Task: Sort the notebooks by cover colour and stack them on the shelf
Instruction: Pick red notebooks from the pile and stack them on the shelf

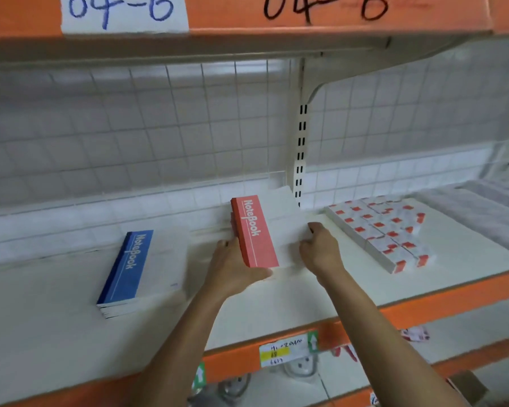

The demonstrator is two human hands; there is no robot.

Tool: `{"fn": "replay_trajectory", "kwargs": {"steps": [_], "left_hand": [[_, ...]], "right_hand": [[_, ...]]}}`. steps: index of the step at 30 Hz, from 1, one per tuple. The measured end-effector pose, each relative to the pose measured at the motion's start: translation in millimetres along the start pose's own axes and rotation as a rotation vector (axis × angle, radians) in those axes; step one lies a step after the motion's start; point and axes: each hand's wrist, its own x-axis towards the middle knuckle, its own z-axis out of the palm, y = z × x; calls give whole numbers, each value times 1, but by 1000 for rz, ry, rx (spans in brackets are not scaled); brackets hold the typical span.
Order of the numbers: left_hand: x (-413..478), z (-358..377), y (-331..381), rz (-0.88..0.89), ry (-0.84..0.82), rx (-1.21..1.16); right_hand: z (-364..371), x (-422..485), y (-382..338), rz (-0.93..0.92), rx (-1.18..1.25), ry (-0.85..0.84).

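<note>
A stack of red-and-white notebooks (257,230) lies on the white shelf (56,333), near the centre upright. My left hand (232,265) grips its left and front edge, thumb under the red band. My right hand (321,248) holds the stack's right side, fingers curled over the white cover. A stack of blue-and-white notebooks (135,268) rests flat on the shelf to the left, apart from both hands.
Small white boxes with red marks (379,230) lie in rows on the shelf at the right. A slotted upright (301,148) and wire grid back the shelf. The orange shelf edge (423,306) carries a price label (282,351). Another orange shelf hangs overhead.
</note>
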Motion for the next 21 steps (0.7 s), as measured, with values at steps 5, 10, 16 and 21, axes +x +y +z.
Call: {"fn": "replay_trajectory", "kwargs": {"steps": [5,10,16,21], "left_hand": [[2,4,1,-41,-32,-43],[2,6,3,-69,-44,-63],[6,7,8,-65,-30,-44],[7,10,3,-83,-19,-57]], "right_hand": [[2,19,7,47,-103,-93],[0,29,24,44,-28,-136],[-2,27,31,-59,172,-211],[-6,31,44,-124,172,-404]]}}
